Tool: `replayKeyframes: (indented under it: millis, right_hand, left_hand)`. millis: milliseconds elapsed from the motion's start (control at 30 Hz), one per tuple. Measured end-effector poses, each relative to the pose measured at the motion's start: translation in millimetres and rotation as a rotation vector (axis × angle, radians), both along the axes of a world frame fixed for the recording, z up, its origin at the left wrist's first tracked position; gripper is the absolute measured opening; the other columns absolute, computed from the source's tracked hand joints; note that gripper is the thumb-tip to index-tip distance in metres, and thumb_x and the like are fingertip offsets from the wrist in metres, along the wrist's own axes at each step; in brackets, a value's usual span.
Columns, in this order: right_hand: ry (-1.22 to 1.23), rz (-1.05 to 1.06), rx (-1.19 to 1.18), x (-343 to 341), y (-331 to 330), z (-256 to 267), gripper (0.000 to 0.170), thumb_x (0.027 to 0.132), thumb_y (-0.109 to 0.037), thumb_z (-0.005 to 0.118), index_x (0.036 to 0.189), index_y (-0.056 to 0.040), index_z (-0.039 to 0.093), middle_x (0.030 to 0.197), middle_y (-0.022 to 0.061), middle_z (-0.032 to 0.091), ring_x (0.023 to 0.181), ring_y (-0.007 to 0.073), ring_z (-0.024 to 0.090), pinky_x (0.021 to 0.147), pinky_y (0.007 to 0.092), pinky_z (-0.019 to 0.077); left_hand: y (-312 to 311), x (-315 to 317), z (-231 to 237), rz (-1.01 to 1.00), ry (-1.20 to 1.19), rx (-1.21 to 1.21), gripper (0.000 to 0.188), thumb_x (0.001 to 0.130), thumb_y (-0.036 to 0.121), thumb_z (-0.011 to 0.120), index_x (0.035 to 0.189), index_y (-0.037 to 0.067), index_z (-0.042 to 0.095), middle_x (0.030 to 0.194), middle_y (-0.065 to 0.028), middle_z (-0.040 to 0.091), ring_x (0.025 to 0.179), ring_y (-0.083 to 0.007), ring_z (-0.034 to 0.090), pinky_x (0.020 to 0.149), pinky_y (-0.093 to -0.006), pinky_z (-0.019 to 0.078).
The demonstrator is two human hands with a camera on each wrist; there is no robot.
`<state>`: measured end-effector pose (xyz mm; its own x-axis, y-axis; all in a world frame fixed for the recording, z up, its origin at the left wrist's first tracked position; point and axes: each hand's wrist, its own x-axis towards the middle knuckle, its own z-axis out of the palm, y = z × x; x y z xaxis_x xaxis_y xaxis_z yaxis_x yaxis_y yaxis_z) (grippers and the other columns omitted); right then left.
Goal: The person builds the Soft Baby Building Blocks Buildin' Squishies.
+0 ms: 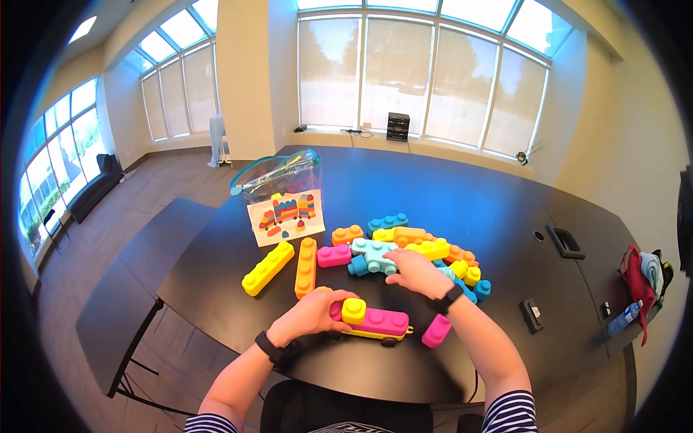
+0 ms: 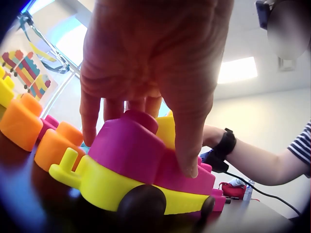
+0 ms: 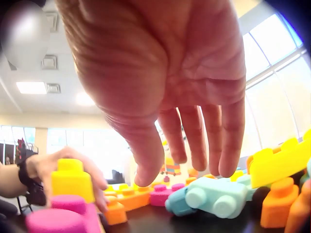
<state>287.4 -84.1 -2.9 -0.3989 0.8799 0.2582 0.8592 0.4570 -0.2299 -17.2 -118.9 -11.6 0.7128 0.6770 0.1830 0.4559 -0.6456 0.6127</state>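
Observation:
A pink block assembly (image 1: pixel 386 320) on a yellow wheeled base (image 2: pixel 109 183) stands near the table's front edge, a yellow block (image 1: pixel 354 311) on top. My left hand (image 1: pixel 312 315) grips its left end, thumb on one side and fingers on the other in the left wrist view. Over the pile, my right hand (image 1: pixel 420 274) reaches down with relaxed, spread fingers beside a light teal piece (image 3: pixel 216 196); whether the fingertips touch it I cannot tell. Nothing shows held in the right hand.
Yellow (image 1: pixel 268 268) and orange (image 1: pixel 306 268) long blocks lie left of the pile. A loose pink block (image 1: pixel 436 331) is right of the assembly. Behind stands a clear bag (image 1: pixel 286 209) with a picture card. A black device (image 1: pixel 531 316) lies at right.

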Motion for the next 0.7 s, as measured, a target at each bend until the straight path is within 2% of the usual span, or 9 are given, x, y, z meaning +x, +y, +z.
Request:
replayKeyframes:
  millis: [67, 200, 233, 333, 433, 567, 600, 667, 700]
  right_hand:
    - [-0.098, -0.068, -0.026, -7.3, 20.3, -5.6, 0.061, 0.081, -0.024, 0.087, 0.134, -0.0024, 0.064, 0.122, 0.0209, 0.071, 0.117, 0.0390, 0.067, 0.099, 0.0487, 0.0542]
    - [-0.246, -0.138, -0.049, -28.8, 41.1, -12.7, 0.056, 0.078, -0.026, 0.090, 0.121, -0.0021, 0.066, 0.117, 0.0198, 0.072, 0.112, 0.0381, 0.069, 0.093, 0.0486, 0.0574]
    - [-0.278, -0.143, 0.007, -31.7, 44.4, -20.2, 0.054, 0.075, -0.028, 0.092, 0.115, -0.0030, 0.066, 0.111, 0.0181, 0.073, 0.109, 0.0371, 0.070, 0.089, 0.0483, 0.0588]
    - [-0.316, -0.171, 0.142, -35.7, 52.0, -36.7, 0.054, 0.074, -0.026, 0.092, 0.115, -0.0031, 0.065, 0.104, 0.0180, 0.074, 0.105, 0.0363, 0.072, 0.087, 0.0483, 0.0594]
    - [-0.346, -0.186, 0.108, -27.8, 58.7, -34.9, 0.043, 0.072, -0.022, 0.089, 0.107, -0.0047, 0.072, 0.102, 0.0164, 0.076, 0.097, 0.0331, 0.075, 0.082, 0.0454, 0.0618]
    - [-0.301, -0.091, -0.192, -9.8, 32.5, 12.2, 0.037, 0.071, -0.021, 0.087, 0.103, -0.0051, 0.079, 0.096, 0.0182, 0.076, 0.095, 0.0366, 0.074, 0.082, 0.0459, 0.0602]
    - [-0.237, -0.010, -0.340, -3.5, 25.9, 21.8, 0.037, 0.071, -0.021, 0.087, 0.103, -0.0046, 0.079, 0.089, 0.0151, 0.076, 0.088, 0.0364, 0.073, 0.079, 0.0443, 0.0593]
    - [-0.207, 0.075, -0.607, -4.6, 14.1, 33.2, 0.035, 0.074, -0.018, 0.084, 0.104, -0.0021, 0.077, 0.085, 0.0150, 0.076, 0.083, 0.0360, 0.072, 0.077, 0.0422, 0.0581]
    - [-0.203, 0.052, -0.554, -3.6, 11.9, 27.5, 0.034, 0.075, -0.017, 0.083, 0.105, -0.0020, 0.077, 0.086, 0.0154, 0.076, 0.082, 0.0358, 0.071, 0.077, 0.0419, 0.0578]
  left_hand:
    - [1.2, -1.0, -1.3, 0.024, 0.029, 0.001, 0.064, 0.073, 0.024, 0.096, 0.130, 0.008, 0.070, 0.114, -0.0146, 0.074, 0.107, -0.0347, 0.071, 0.097, -0.0407, 0.0557]
    - [5.1, -4.1, -3.9, 0.017, 0.012, -0.014, 0.061, 0.074, 0.026, 0.096, 0.126, 0.006, 0.072, 0.112, -0.0148, 0.074, 0.106, -0.0344, 0.071, 0.096, -0.0405, 0.0557]
    - [5.0, -4.0, -3.7, 0.018, 0.009, -0.020, 0.060, 0.074, 0.027, 0.096, 0.125, 0.005, 0.072, 0.111, -0.0149, 0.074, 0.105, -0.0343, 0.071, 0.096, -0.0404, 0.0557]
    - [3.1, -2.8, -0.3, 0.029, 0.027, -0.032, 0.058, 0.075, 0.028, 0.095, 0.123, 0.005, 0.073, 0.110, -0.0149, 0.074, 0.104, -0.0338, 0.071, 0.095, -0.0402, 0.0555]
    - [5.0, -3.8, -4.2, 0.018, 0.016, -0.025, 0.058, 0.075, 0.028, 0.095, 0.124, 0.005, 0.072, 0.109, -0.0148, 0.074, 0.103, -0.0336, 0.070, 0.094, -0.0402, 0.0553]
    - [6.0, -4.4, -6.3, 0.028, 0.020, -0.052, 0.059, 0.075, 0.028, 0.096, 0.124, 0.005, 0.073, 0.108, -0.0147, 0.073, 0.103, -0.0334, 0.070, 0.094, -0.0403, 0.0552]
    - [6.8, -4.4, -7.0, 0.027, 0.021, -0.054, 0.059, 0.075, 0.028, 0.096, 0.123, 0.005, 0.073, 0.109, -0.0147, 0.074, 0.103, -0.0333, 0.070, 0.094, -0.0402, 0.0551]
    - [6.9, -3.7, -6.0, 0.028, 0.018, -0.065, 0.059, 0.074, 0.027, 0.096, 0.123, 0.004, 0.073, 0.108, -0.0146, 0.074, 0.103, -0.0329, 0.070, 0.094, -0.0401, 0.0551]
    - [6.1, -3.3, -3.9, 0.031, 0.014, -0.076, 0.059, 0.073, 0.027, 0.096, 0.123, 0.004, 0.074, 0.108, -0.0145, 0.074, 0.103, -0.0327, 0.070, 0.094, -0.0400, 0.0551]
